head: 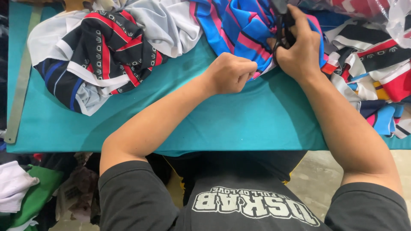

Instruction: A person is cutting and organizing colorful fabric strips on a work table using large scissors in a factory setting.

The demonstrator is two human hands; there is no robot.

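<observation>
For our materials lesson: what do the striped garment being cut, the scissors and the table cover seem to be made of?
Blue-and-pink striped garment: thin, smooth synthetic knit, judging by its slight sheen and soft folds.
Scissors: dark handles, probably plastic; blades hidden.
Teal table cover: matte fabric, faintly wrinkled.

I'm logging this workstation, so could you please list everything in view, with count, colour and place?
Table cover: one, teal, across the middle.
Blue-and-pink striped garment: one, top centre, under both hands.
Black, red and white garment: one, upper left.
Mixed garment pile: several, multicoloured, right edge.
Scissors: one pair, black, in the right hand.
Metal ruler: one, grey, left edge.
Clothes heap: several, white and green, lower left.
Left hand: fist gripping the striped garment.
Right hand: closed on scissors.
</observation>
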